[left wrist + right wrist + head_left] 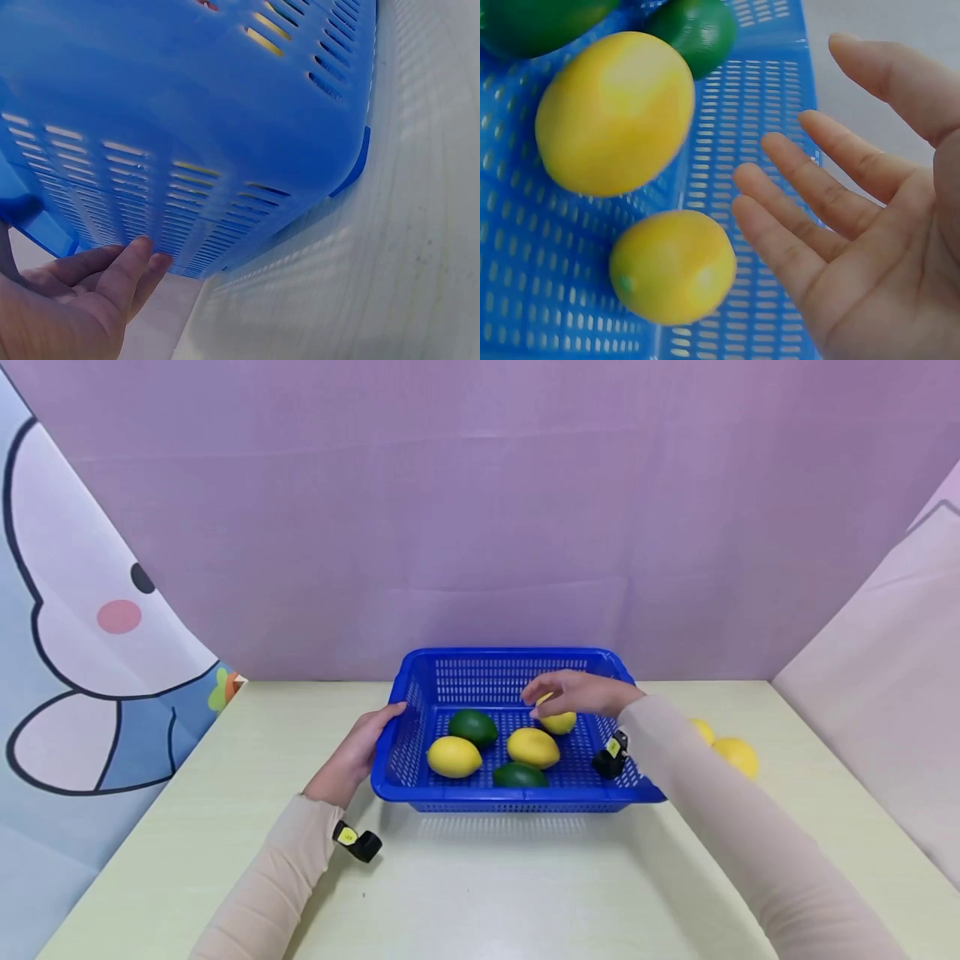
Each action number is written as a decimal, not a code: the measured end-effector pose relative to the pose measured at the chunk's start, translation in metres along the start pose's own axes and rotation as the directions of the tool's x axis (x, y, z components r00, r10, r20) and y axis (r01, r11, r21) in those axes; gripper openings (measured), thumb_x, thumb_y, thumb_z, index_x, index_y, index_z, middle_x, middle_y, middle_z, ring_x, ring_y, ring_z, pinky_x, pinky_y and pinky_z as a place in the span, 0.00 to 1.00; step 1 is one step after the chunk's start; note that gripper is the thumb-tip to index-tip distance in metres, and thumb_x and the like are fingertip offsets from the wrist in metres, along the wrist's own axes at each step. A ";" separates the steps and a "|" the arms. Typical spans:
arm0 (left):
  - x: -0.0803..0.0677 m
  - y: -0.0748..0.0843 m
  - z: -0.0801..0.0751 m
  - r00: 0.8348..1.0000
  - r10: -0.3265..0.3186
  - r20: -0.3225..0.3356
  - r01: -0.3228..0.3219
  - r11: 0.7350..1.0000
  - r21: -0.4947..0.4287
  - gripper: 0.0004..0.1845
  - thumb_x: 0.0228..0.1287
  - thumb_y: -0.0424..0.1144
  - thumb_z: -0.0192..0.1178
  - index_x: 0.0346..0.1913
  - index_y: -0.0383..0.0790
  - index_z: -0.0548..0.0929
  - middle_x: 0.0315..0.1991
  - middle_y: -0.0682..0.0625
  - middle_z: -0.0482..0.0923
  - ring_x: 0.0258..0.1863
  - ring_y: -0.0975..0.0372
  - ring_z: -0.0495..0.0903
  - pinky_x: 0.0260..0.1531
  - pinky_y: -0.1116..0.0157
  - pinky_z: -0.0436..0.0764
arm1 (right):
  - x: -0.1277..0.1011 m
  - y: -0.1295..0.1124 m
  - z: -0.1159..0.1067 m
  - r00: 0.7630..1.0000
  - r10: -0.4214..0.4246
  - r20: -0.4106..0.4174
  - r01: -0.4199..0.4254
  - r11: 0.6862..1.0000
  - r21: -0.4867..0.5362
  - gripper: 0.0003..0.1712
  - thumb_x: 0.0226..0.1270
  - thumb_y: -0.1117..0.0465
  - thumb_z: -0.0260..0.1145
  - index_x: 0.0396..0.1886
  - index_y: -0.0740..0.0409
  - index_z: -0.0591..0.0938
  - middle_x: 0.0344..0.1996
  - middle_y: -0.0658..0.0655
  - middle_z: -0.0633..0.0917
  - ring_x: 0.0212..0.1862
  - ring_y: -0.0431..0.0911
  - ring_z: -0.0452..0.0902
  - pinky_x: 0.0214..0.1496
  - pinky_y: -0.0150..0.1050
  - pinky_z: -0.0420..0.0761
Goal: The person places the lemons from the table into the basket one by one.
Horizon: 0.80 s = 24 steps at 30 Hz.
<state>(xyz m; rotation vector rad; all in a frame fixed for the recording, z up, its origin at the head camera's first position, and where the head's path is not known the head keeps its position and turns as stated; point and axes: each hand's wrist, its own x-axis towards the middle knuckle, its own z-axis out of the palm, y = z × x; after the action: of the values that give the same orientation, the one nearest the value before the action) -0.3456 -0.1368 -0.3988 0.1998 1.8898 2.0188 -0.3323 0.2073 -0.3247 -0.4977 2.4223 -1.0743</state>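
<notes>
- Basket (465, 794) of blue slotted plastic, wide and rectangular, sits at the centre of the frame on the pale wood-grain table (465, 885), probably so that both hands can get at it.
- At its left edge, the bare left hand (356, 752) grips the rim, thumb laid over the top and fingers against the outer wall. I take that for a steadying hold, so the basket doesn't slide.
- Over the right half hangs the bare right hand (587, 692), fingers loosely spread, palm holding nothing. With the other side braced, it seems free to reach over the fruit.
- Just beside its fingertips is a plump yellow lemon (562, 722), towards the basket's back right; from the right wrist, a slight gap seems to part them.
- Lower and further left lie two more yellow fruits, the middle lemon (533, 748) and the front-left lemon (453, 757).
- One dark green oval fruit (472, 727) lies behind that last lemon; a second dark green oval fruit (520, 777) is by the front wall. Raised sides presumably stop everything rolling away.
- At the right of the frame, a round yellow fruit (737, 757) lies on the table outside the basket, partly behind the beige right sleeve (750, 835).
</notes>
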 end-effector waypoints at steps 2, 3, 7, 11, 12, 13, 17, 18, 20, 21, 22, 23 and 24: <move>0.000 0.000 0.000 1.000 -0.002 0.000 0.002 1.000 0.005 0.33 0.71 0.52 0.46 0.66 0.26 0.61 0.38 0.49 0.82 0.34 0.61 0.84 0.35 0.65 0.83 | -0.004 -0.001 -0.004 1.000 -0.022 -0.011 0.022 1.000 0.002 0.25 0.65 0.53 0.63 0.60 0.55 0.72 0.62 0.61 0.71 0.63 0.54 0.67 0.65 0.53 0.66; 0.000 0.000 0.000 1.000 -0.001 0.002 0.001 1.000 0.007 0.33 0.71 0.52 0.46 0.66 0.27 0.61 0.38 0.49 0.82 0.34 0.61 0.84 0.35 0.65 0.83 | -0.006 -0.001 -0.007 0.999 -0.030 -0.016 0.030 1.000 0.006 0.25 0.66 0.54 0.63 0.60 0.56 0.72 0.62 0.60 0.71 0.63 0.53 0.67 0.65 0.53 0.66; -0.001 0.000 0.000 1.000 -0.004 0.005 0.004 1.000 0.016 0.34 0.71 0.53 0.46 0.67 0.28 0.60 0.40 0.48 0.82 0.36 0.61 0.83 0.36 0.65 0.83 | -0.013 -0.003 -0.016 0.998 -0.048 -0.037 0.048 0.999 0.010 0.24 0.66 0.55 0.62 0.60 0.55 0.71 0.62 0.59 0.72 0.65 0.53 0.65 0.66 0.55 0.64; -0.002 0.001 0.000 1.000 -0.007 0.005 0.007 1.000 0.020 0.34 0.71 0.53 0.46 0.68 0.28 0.59 0.42 0.47 0.81 0.37 0.60 0.83 0.38 0.64 0.83 | -0.022 -0.006 -0.026 0.995 -0.078 -0.060 0.079 0.997 0.023 0.23 0.67 0.55 0.62 0.60 0.55 0.71 0.60 0.56 0.73 0.65 0.53 0.64 0.65 0.54 0.65; -0.002 0.001 0.000 1.000 -0.006 0.004 0.006 1.000 0.022 0.34 0.71 0.53 0.46 0.68 0.29 0.59 0.42 0.47 0.81 0.37 0.60 0.83 0.38 0.64 0.83 | -0.025 -0.007 -0.029 0.994 -0.092 -0.067 0.094 0.995 0.026 0.23 0.67 0.55 0.62 0.60 0.55 0.71 0.60 0.56 0.73 0.65 0.53 0.64 0.65 0.54 0.65; -0.001 0.001 0.000 1.000 -0.006 0.001 0.006 1.000 0.022 0.34 0.71 0.53 0.46 0.67 0.29 0.60 0.43 0.46 0.81 0.37 0.60 0.83 0.38 0.64 0.83 | -0.028 -0.008 -0.032 0.992 -0.107 -0.073 0.109 0.994 0.024 0.24 0.67 0.55 0.61 0.60 0.55 0.71 0.60 0.56 0.73 0.65 0.53 0.64 0.65 0.55 0.65; 0.000 0.001 0.000 1.000 -0.002 0.002 0.002 0.999 0.035 0.34 0.72 0.54 0.45 0.68 0.30 0.59 0.45 0.44 0.79 0.38 0.60 0.83 0.39 0.63 0.83 | -0.039 -0.010 -0.043 0.984 -0.145 -0.100 0.148 0.989 0.028 0.24 0.68 0.55 0.59 0.62 0.55 0.70 0.62 0.58 0.72 0.63 0.53 0.67 0.64 0.55 0.66; 0.000 0.001 0.000 1.000 -0.002 -0.001 0.002 0.999 0.034 0.34 0.71 0.54 0.45 0.68 0.30 0.60 0.46 0.44 0.79 0.38 0.60 0.83 0.39 0.63 0.83 | -0.043 -0.010 -0.045 0.984 -0.145 -0.106 0.149 0.988 0.029 0.24 0.69 0.55 0.59 0.62 0.55 0.69 0.62 0.59 0.72 0.62 0.53 0.67 0.64 0.55 0.66; 0.000 0.002 0.000 1.000 -0.006 -0.003 0.007 0.999 0.031 0.34 0.71 0.54 0.46 0.68 0.31 0.60 0.46 0.44 0.79 0.38 0.60 0.83 0.39 0.63 0.83 | -0.049 -0.009 -0.050 0.984 -0.141 -0.113 0.146 0.989 0.036 0.25 0.70 0.55 0.58 0.63 0.56 0.68 0.63 0.59 0.71 0.62 0.53 0.68 0.64 0.54 0.66; 0.000 0.002 0.000 1.000 -0.006 0.003 0.006 0.999 0.034 0.34 0.71 0.54 0.46 0.68 0.31 0.59 0.46 0.43 0.79 0.38 0.60 0.83 0.39 0.63 0.83 | -0.051 -0.009 -0.052 0.984 -0.138 -0.115 0.143 0.989 0.038 0.25 0.70 0.55 0.57 0.64 0.56 0.67 0.64 0.59 0.70 0.62 0.53 0.68 0.64 0.54 0.66; 0.000 0.002 0.000 1.000 -0.008 0.002 0.008 0.999 0.032 0.34 0.71 0.54 0.46 0.68 0.31 0.60 0.46 0.44 0.80 0.38 0.60 0.83 0.39 0.63 0.83 | -0.054 -0.008 -0.054 0.984 -0.136 -0.117 0.141 0.989 0.041 0.26 0.70 0.55 0.57 0.64 0.57 0.67 0.64 0.59 0.70 0.62 0.53 0.68 0.64 0.54 0.66; 0.001 0.002 0.000 1.000 -0.009 0.001 0.009 1.000 0.030 0.34 0.71 0.54 0.46 0.68 0.31 0.60 0.45 0.44 0.80 0.38 0.60 0.83 0.39 0.63 0.83 | -0.057 -0.007 -0.055 0.984 -0.130 -0.121 0.137 0.989 0.052 0.26 0.70 0.55 0.57 0.65 0.57 0.66 0.64 0.59 0.70 0.62 0.53 0.68 0.65 0.54 0.66; 0.001 0.001 0.000 1.000 -0.010 -0.003 0.010 1.000 0.025 0.34 0.71 0.54 0.46 0.67 0.31 0.60 0.44 0.45 0.80 0.37 0.60 0.83 0.38 0.63 0.83 | -0.060 -0.006 -0.057 0.984 -0.119 -0.129 0.128 0.990 0.061 0.26 0.70 0.54 0.57 0.65 0.57 0.66 0.64 0.59 0.70 0.63 0.53 0.68 0.65 0.54 0.65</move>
<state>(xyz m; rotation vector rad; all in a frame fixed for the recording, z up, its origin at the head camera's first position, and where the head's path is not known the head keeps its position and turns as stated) -0.3463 -0.1362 -0.3975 0.1939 1.9152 1.9908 -0.3117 0.2671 -0.2715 -0.5806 2.4795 -1.2721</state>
